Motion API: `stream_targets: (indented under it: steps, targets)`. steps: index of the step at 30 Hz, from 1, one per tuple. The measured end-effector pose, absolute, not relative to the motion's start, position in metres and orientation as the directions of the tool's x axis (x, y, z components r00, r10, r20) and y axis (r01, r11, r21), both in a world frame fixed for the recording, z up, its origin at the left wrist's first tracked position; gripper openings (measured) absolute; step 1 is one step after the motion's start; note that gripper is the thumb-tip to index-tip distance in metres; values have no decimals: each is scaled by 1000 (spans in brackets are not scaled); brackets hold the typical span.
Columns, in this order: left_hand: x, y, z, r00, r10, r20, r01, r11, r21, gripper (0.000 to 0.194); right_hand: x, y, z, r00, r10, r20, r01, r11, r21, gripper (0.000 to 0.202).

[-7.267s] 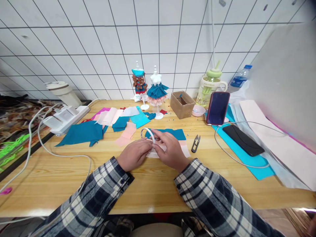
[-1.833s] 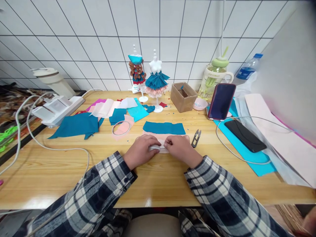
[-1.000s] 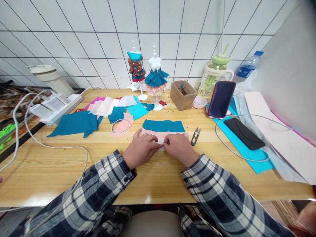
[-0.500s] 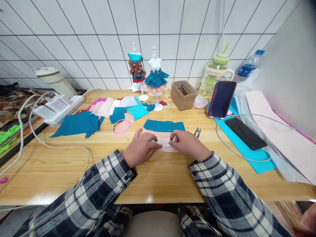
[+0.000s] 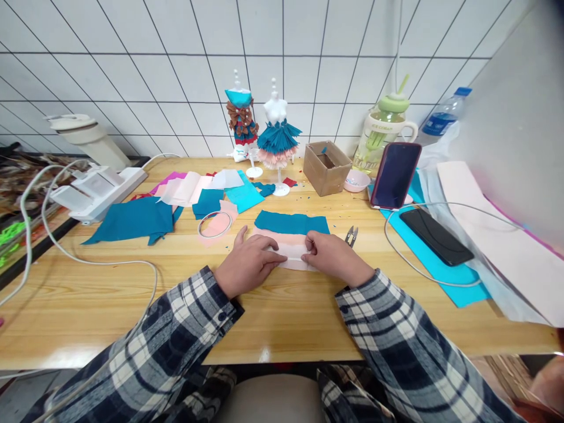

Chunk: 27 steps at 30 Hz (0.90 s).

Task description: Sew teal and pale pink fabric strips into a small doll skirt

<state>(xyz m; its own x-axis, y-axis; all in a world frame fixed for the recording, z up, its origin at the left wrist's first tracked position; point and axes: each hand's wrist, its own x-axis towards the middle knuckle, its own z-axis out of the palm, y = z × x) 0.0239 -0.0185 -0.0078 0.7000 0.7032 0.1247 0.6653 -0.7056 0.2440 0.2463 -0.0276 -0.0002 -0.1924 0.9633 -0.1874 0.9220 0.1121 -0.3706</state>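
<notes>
Flat on the table in front of me is a pale pink paper strip (image 5: 292,252) with a whitish line or fold along it. The fingers of my left hand (image 5: 247,263) close on its left part, index finger along the fold, one finger lifted outward. My right hand (image 5: 333,257) pinches the strip's right end between thumb and index finger. Just beyond lies a teal crepe paper piece (image 5: 291,222), with a peach layer (image 5: 282,237) showing between the two. Small thread snips (image 5: 351,236) rest beside my right hand. The fingertips partly cover the strip's ends.
Two small dress forms (image 5: 278,138) in paper skirts stand near the wall, beside a cardboard box (image 5: 327,170) and pink bowl (image 5: 356,181). Teal paper (image 5: 132,220) and a ring (image 5: 214,224) lie left. A propped phone (image 5: 395,176), flat phone (image 5: 436,237) and cable (image 5: 414,273) are right.
My view has shifted slightly. My left fingertip has drawn back a little to the left, showing more of the whitish fold; my right hand stays pinched on the strip.
</notes>
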Motion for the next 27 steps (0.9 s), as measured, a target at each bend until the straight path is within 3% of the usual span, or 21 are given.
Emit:
stream_targets:
  steps: [4, 13, 21, 27]
  targets:
    - [24, -18, -8, 694, 708, 130, 667, -701, 254, 25, 247, -28, 0, -197, 966, -171, 941, 137, -309, 13]
    - [22, -17, -10, 689, 712, 139, 668, -697, 260, 25, 268, -21, -3, -88, 966, -244, 974, 32, -226, 30]
    - [20, -18, -10, 686, 712, 150, 667, -697, 264, 24, 262, -23, 3, -124, 989, -85, 865, 66, -497, 13]
    - [26, -24, -5, 689, 694, 207, 673, -720, 173, 21, 230, -36, -6, -120, 989, -83, 956, 93, -279, 40]
